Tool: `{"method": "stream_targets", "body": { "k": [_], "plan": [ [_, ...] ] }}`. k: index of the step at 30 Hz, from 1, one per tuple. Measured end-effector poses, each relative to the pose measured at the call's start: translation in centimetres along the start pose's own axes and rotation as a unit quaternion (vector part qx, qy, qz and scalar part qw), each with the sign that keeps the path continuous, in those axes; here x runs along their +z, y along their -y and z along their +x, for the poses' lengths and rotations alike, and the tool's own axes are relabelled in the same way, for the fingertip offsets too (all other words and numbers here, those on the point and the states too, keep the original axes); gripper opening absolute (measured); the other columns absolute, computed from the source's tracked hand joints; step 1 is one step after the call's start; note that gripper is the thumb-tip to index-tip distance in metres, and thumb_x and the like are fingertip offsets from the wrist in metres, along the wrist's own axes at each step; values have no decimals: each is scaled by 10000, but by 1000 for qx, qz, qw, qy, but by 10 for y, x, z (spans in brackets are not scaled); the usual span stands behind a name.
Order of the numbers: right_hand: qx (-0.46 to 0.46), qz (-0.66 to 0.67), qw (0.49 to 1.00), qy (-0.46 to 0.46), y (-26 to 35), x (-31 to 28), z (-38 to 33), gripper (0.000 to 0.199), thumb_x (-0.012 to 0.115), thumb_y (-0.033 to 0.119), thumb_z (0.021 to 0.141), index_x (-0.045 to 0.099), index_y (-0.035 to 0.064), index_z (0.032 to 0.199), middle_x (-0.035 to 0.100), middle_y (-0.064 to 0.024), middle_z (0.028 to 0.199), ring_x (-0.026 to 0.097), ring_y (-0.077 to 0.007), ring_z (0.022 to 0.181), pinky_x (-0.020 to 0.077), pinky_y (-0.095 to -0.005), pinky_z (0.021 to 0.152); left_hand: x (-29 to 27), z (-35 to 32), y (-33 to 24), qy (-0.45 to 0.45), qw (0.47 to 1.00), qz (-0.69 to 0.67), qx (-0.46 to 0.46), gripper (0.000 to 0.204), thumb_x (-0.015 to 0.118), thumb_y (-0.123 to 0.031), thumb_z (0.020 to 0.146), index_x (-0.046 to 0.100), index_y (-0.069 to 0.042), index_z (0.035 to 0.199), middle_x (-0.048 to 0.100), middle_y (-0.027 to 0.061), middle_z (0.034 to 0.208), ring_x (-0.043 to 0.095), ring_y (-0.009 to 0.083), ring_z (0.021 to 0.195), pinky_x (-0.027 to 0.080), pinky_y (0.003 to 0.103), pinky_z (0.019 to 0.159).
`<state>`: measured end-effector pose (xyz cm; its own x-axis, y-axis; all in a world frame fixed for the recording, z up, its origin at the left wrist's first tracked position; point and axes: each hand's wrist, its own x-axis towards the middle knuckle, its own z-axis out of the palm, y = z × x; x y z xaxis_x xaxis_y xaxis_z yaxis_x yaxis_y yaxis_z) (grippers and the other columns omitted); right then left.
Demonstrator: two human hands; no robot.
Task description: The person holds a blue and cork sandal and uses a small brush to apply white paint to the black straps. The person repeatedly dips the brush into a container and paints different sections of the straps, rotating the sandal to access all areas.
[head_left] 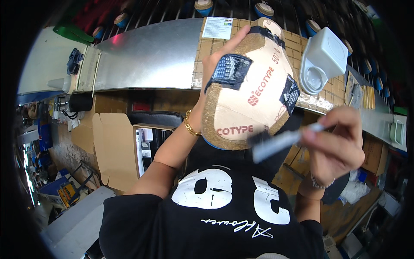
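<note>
My left hand (210, 64) is wrapped round the left side of a sandal (254, 86) on a blue last, held up with its underside facing me. A beige insole board with red print covers that underside, edged by a brown cork-like rim. Dark woven strap ends (232, 71) are folded over the board on both sides, and a dark band crosses near the narrow end. My right hand (336, 140) pinches the handle of a brush (276, 146), blurred by motion. Its dark bristles are at the near edge of the sandal; whether they touch it I cannot tell.
A white plastic container (330, 54) stands right of the sandal on the cardboard-covered bench (308, 101). Left of it runs a metal worktop (146, 64). Several blue lasts with pale soles sit on the dark rack beyond. An open cardboard box (114, 151) is below at left.
</note>
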<state>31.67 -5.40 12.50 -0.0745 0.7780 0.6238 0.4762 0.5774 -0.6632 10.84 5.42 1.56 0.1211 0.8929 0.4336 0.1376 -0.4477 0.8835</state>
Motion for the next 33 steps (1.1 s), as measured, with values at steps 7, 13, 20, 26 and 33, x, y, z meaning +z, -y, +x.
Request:
{"method": "stream_targets", "body": {
  "k": [7, 13, 20, 26, 33],
  "plan": [
    [52, 40, 998, 10, -4, 0, -3, 314, 808, 31, 570, 843, 186, 840, 593, -3, 813, 520, -112, 720, 365, -258, 644, -9, -3, -9, 25, 997, 48, -60, 663, 793, -237, 833, 563, -207, 1454, 746, 70, 1170, 729, 125, 902, 591, 273, 804],
    [9, 97, 995, 25, -15, -5, -4, 277, 835, 27, 627, 843, 162, 869, 610, -7, 851, 532, -106, 707, 369, -226, 584, -11, -7, -16, 12, 987, -122, -106, 605, 749, -193, 885, 551, -130, 1453, 643, 107, 1362, 669, 162, 1158, 558, 287, 965],
    [94, 122, 983, 97, -39, -19, -24, 176, 851, 30, 664, 831, 110, 820, 630, -39, 857, 551, -98, 717, 388, -214, 596, -11, -14, -24, 52, 984, -141, -101, 847, 805, -313, 843, 383, -44, 1526, 584, 144, 1377, 602, 168, 1214, 513, 303, 1015],
    [196, -21, 974, -109, -96, -69, -30, 143, 759, 38, 864, 792, 36, 1003, 647, -63, 897, 607, -145, 841, 469, -238, 728, -28, -17, -7, -86, 939, -246, -226, 1030, 924, -370, 705, 357, -107, 1524, 495, 85, 1444, 507, 244, 1310, 388, 402, 1155],
    [117, -365, 923, -27, -141, -54, -36, 108, 754, 145, 873, 788, 91, 960, 612, -57, 823, 572, -220, 741, 396, -338, 738, -18, 6, -10, 28, 714, -641, -280, 1132, 413, -914, 787, 384, -37, 1503, 585, 234, 1298, 628, 398, 1099, 537, 505, 960]
  ]
}}
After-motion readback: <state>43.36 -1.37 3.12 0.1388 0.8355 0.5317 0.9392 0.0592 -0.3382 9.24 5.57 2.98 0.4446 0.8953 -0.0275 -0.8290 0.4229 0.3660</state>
